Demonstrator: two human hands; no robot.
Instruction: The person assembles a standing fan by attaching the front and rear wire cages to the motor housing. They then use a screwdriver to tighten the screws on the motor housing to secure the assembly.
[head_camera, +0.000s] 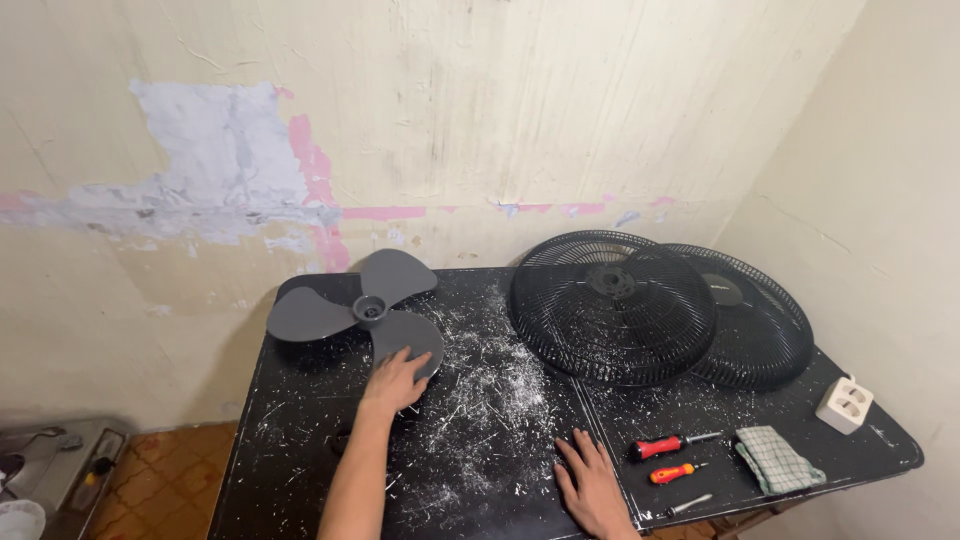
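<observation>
Black surface (300, 480): widest open stretch runs down the middle, between the grey fan blade (362, 312) at back left and the two overlapping black fan grilles (612, 305) at back right. Front right is crowded: red screwdrivers (668, 446), a checked cloth (778, 458), a white socket block (845, 404) near the edge. Wall closes off the back and right side.

Left arm stretched forward, bare forearm in view; left hand (395, 381) palm down, fingers (412, 358) spread, grasping nothing. Right hand (592, 480) drawn close, lying flat, fingers extended forward, slightly splayed.
</observation>
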